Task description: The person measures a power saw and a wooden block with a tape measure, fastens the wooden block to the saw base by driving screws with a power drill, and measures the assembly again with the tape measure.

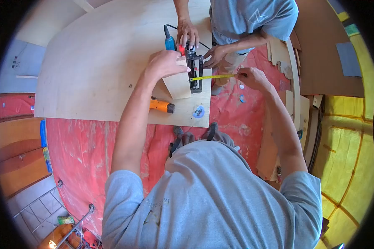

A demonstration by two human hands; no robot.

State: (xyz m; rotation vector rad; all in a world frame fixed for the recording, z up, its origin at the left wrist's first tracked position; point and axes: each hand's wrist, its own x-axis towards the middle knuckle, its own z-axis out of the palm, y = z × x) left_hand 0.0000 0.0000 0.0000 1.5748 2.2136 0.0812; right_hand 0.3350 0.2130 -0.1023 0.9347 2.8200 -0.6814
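Note:
My left hand (164, 65) is closed at the upper end of a small pale wooden board (179, 86), its fingertips close to a black-framed power tool (196, 74) with a teal handle (169, 42). In my right hand (255, 79), the fingers are closed on a tape measure. Its yellow blade (214, 76) stretches across the tool's frame to the board's edge. Facing me, another person's hand (188, 34) rests on top of the tool. That person's other hand (214, 56) is beside the frame.
A large plywood sheet (91, 70) lies underneath. On it are an orange and black tool (162, 106) and a round blue sticker (198, 111). Red sheeting (87, 153) covers the floor. Wood strips (295, 83) stand at right, and a metal rack (77, 220) at lower left.

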